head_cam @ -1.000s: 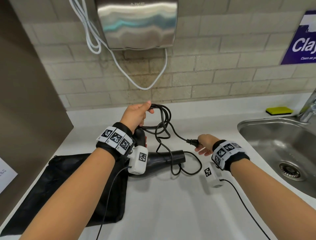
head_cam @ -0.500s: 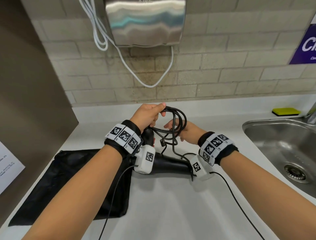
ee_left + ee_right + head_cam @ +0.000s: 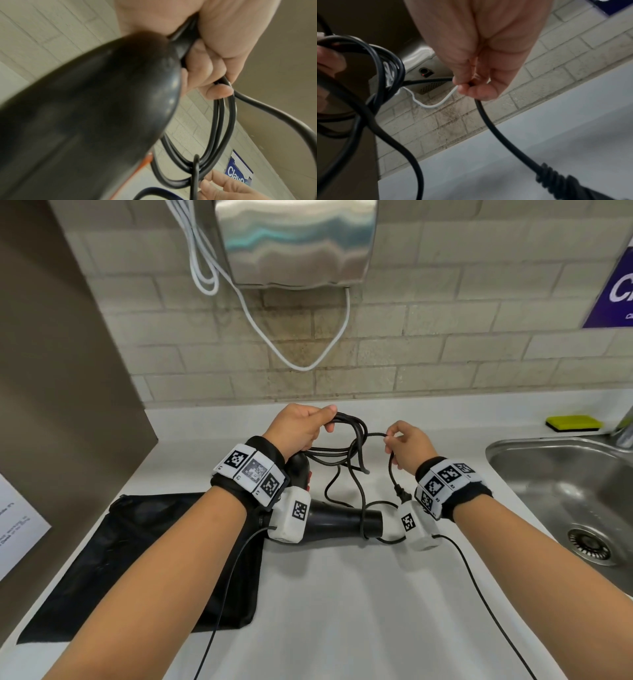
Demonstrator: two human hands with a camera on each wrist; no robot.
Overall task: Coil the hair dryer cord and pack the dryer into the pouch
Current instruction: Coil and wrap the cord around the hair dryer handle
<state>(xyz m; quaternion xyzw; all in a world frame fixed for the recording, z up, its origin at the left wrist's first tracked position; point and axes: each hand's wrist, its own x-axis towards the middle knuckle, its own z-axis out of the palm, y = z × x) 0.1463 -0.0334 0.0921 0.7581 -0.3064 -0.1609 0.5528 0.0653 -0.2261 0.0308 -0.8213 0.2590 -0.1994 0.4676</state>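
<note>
The black hair dryer (image 3: 337, 520) lies on the white counter, its barrel pointing right and its handle (image 3: 96, 108) rising under my left wrist. My left hand (image 3: 301, 428) grips the top of the handle together with several black cord loops (image 3: 346, 440). My right hand (image 3: 404, 445) pinches the cord's free end between thumb and fingers (image 3: 467, 86), just right of the coil. The plug (image 3: 399, 493) hangs below that hand (image 3: 559, 181). A slack stretch of cord drapes over the dryer's nozzle. The flat black pouch (image 3: 144, 563) lies at the left, under my left forearm.
A steel sink (image 3: 561, 491) is set into the counter at the right, with a yellow sponge (image 3: 573, 423) behind it. A metal hand dryer (image 3: 294, 241) with a white cable (image 3: 301, 361) hangs on the brick wall. A brown panel (image 3: 61, 371) stands at the left.
My right hand brought the plug end in to the coil, then drew back right, now pinching the cord above the hanging plug. My left hand kept its grip on the loops.
</note>
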